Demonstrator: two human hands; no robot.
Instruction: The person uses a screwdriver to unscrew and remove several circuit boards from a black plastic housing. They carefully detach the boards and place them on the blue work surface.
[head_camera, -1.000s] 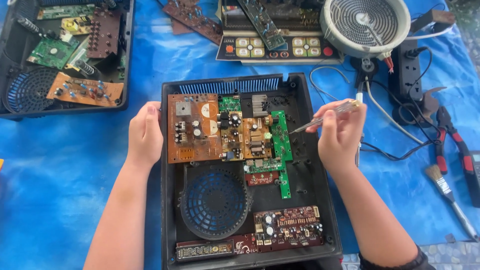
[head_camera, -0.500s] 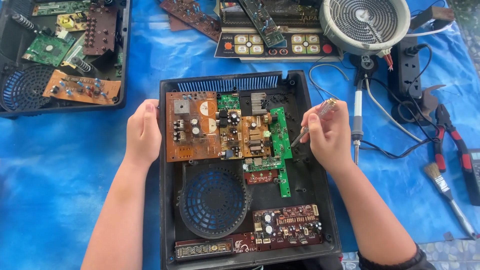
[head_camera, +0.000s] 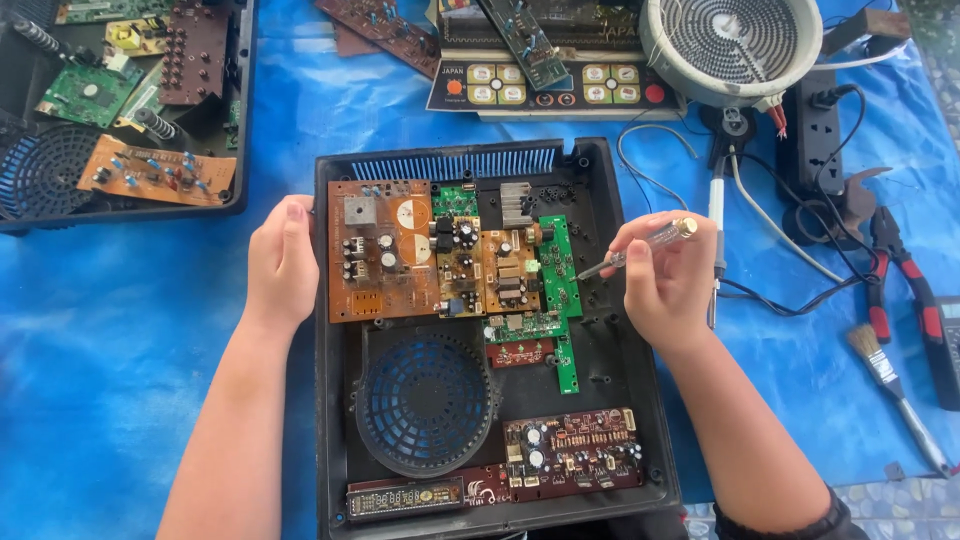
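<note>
An open black appliance housing (head_camera: 332, 330) lies on the blue tarp, holding brown and green circuit boards (head_camera: 440, 262), a round fan grille (head_camera: 425, 402) and a lower display board (head_camera: 572, 452). My left hand (head_camera: 282, 262) grips the housing's left rim. My right hand (head_camera: 665, 280) holds a small clear-handled screwdriver (head_camera: 640, 243), its tip pointing at the narrow green board (head_camera: 563, 290) on the right side of the housing.
A black tray (head_camera: 235, 130) of loose circuit boards sits at top left. At the back lie a control panel (head_camera: 545, 85) and a round coil heater (head_camera: 735, 42). A power strip (head_camera: 820, 125), red pliers (head_camera: 905, 285) and a brush (head_camera: 895, 390) lie on the right.
My right hand has shifted left and lowered the screwdriver tip toward the green board. The view has moved slightly; my left hand stays on the housing rim.
</note>
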